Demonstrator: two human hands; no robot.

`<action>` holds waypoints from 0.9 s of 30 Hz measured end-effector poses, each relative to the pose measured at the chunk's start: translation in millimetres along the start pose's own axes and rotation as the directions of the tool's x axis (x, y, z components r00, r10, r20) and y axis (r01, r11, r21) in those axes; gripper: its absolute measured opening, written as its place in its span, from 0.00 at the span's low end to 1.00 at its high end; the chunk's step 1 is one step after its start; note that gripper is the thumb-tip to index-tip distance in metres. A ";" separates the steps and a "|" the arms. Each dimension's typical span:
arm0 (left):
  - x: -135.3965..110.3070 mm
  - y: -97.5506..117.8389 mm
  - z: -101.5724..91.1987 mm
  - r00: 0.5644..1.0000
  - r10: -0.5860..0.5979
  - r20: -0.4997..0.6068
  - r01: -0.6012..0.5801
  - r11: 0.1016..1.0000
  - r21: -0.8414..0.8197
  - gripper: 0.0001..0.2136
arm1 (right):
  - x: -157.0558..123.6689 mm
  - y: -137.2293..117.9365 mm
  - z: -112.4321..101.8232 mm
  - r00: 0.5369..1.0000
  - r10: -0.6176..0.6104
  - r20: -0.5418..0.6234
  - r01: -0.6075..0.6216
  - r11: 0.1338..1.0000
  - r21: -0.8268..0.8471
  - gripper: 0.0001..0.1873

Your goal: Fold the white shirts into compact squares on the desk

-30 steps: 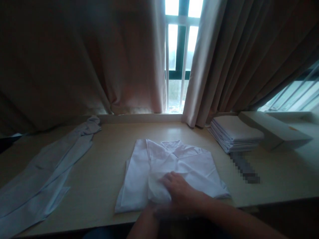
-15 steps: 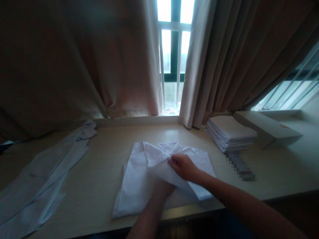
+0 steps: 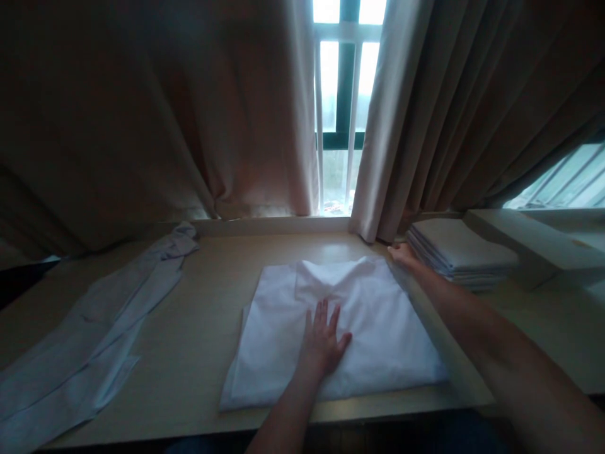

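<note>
A folded white shirt [image 3: 278, 340] lies on the table in front of me, its collar now hidden under a layer of cloth. My left hand [image 3: 324, 343] rests flat on the middle of the shirt with its fingers spread. At the shirt's far right corner, my right hand [image 3: 403, 253] is closed, its fingertips pinched at the cloth edge; the exact hold is small and partly blurred. Loose wrinkles run across the upper part of the shirt.
A stack of folded white garments [image 3: 460, 249] stands right of my right hand, beside a pale box [image 3: 534, 243]. Another light garment [image 3: 99, 315] is spread out on the left of the table [image 3: 189, 353]. Curtains [image 3: 255, 126] hang behind, around a window [image 3: 335, 94].
My right hand has moved from the shirt's middle to its far right corner. The lifted cloth now lies over the collar, and my left hand has come out from underneath onto the top.
</note>
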State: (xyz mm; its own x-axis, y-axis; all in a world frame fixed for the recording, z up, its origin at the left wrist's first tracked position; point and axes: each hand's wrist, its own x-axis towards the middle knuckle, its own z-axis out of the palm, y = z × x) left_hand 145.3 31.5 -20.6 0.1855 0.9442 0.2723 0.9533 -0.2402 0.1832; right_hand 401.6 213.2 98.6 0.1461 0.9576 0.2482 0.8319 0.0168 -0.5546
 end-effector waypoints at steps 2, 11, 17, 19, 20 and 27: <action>0.3 -0.2 0.2 1.000 0.004 -0.006 -0.004 1.000 0.006 0.33 | -5.0 12.5 6.3 0.999 0.024 0.035 -0.022 0.998 -0.064 0.23; 3.2 2.3 0.6 0.996 0.022 -0.088 -0.019 0.999 0.034 0.30 | -165.9 1.7 32.4 0.842 -0.511 0.172 0.538 0.817 -0.209 0.20; 3.3 1.3 -4.5 0.989 0.068 -0.131 -0.063 0.997 0.045 0.24 | -153.3 -76.7 83.4 0.697 -0.655 0.290 0.697 0.714 -0.062 0.22; 2.6 1.2 -6.9 0.988 0.071 -0.134 -0.068 0.997 0.030 0.24 | -138.0 -86.2 103.4 0.711 -0.602 0.364 0.660 0.749 -0.052 0.24; 2.2 1.4 -8.1 0.989 0.068 -0.133 -0.066 0.998 0.014 0.23 | -131.5 -86.5 112.1 0.723 -0.556 0.410 0.627 0.777 -0.053 0.26; 1.8 3.4 -10.9 0.993 -0.003 -0.122 -0.008 0.996 -0.094 0.18 | -113.3 -66.5 132.7 0.684 -0.448 0.575 0.559 0.829 -0.020 0.35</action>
State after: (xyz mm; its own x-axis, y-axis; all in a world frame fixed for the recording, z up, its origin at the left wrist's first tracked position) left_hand 146.3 29.9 -9.2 0.1519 0.9103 0.3850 0.9251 -0.2681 0.2689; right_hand 258.7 141.7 2.1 -0.5808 0.8132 -0.0381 0.7817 0.5440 -0.3050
